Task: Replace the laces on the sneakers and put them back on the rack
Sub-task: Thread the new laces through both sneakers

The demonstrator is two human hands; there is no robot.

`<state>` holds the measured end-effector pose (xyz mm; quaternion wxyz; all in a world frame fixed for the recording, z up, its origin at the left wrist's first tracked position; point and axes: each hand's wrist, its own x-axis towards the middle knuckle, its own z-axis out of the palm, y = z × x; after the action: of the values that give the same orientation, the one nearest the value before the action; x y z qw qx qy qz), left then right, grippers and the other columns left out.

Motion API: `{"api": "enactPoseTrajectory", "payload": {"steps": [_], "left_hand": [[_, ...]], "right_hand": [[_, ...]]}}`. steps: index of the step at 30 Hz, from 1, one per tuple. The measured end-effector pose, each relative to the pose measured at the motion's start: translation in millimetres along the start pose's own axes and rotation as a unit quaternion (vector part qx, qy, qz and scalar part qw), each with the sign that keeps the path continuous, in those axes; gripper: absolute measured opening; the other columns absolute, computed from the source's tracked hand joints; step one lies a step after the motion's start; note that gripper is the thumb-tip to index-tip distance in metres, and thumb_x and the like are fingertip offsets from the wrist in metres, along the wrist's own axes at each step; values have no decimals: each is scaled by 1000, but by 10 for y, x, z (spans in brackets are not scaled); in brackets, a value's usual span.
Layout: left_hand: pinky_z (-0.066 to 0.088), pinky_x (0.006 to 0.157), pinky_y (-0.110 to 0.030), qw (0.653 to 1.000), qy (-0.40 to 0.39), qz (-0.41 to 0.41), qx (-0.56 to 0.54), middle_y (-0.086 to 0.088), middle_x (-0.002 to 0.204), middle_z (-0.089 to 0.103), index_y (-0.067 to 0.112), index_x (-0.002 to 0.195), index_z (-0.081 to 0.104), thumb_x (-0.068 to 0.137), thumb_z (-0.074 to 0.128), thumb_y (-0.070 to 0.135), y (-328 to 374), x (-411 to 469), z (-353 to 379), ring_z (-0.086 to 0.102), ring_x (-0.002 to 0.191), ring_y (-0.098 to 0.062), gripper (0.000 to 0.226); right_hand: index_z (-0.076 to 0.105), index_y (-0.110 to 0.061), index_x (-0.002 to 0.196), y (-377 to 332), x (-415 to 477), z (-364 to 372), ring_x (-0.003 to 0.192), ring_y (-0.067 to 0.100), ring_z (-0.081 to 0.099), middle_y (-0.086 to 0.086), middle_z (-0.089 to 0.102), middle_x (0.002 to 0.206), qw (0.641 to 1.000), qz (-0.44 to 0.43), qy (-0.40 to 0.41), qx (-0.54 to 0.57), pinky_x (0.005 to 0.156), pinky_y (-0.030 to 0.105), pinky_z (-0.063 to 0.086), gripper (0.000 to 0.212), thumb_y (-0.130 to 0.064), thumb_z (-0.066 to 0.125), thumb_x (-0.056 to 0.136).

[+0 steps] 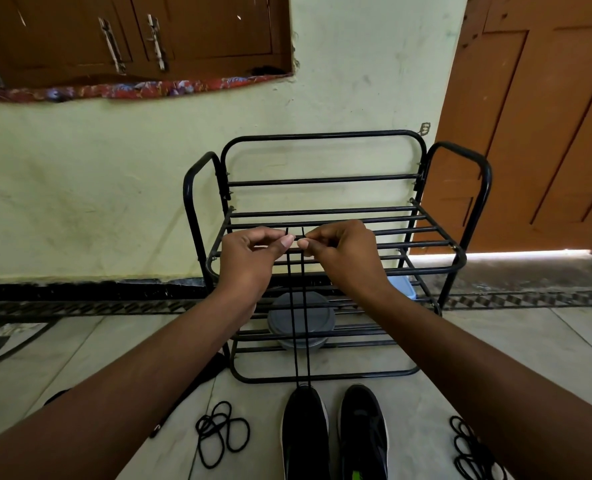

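Two black sneakers stand side by side on the floor, the left sneaker and the right sneaker, toes toward a black metal shoe rack. A black lace rises in two taut strands from the left sneaker's toe end up to my hands. My left hand pinches one lace end and my right hand pinches the other, both raised in front of the rack's upper shelf, tips side by side. A coiled black lace lies on the floor left of the sneakers, and another coiled lace lies at the right.
A grey round lidded container sits on the rack's lower shelf, with a pale blue object behind it. The rack stands against a pale green wall, with a brown door to its right. The floor is tiled.
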<state>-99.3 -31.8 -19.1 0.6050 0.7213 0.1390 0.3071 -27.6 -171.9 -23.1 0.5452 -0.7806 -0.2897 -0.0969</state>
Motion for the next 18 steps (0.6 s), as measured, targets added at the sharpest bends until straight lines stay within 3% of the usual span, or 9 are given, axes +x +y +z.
{"api": "enactPoseTrajectory", "payload": {"steps": [7,18], "left_hand": [[48,76,-18,1000,4,6,-1,15,83,75,24,79,76,84,83,17,8,25,0,69,78,7,12],[48,71,-19,1000,3,8,1,15,81,75,23,81,76,85,83,18,21,15,19,69,75,5,9]], "right_hand": [[81,-20,86,23,14,-9,71,9,71,-3,74,70,1000,-4,-7,1,67,28,57,9,-26,77,90],[81,-22,85,29,15,-45,71,0,71,-8,75,71,1000,-5,-18,20,64,15,49,7,-24,77,91]]}}
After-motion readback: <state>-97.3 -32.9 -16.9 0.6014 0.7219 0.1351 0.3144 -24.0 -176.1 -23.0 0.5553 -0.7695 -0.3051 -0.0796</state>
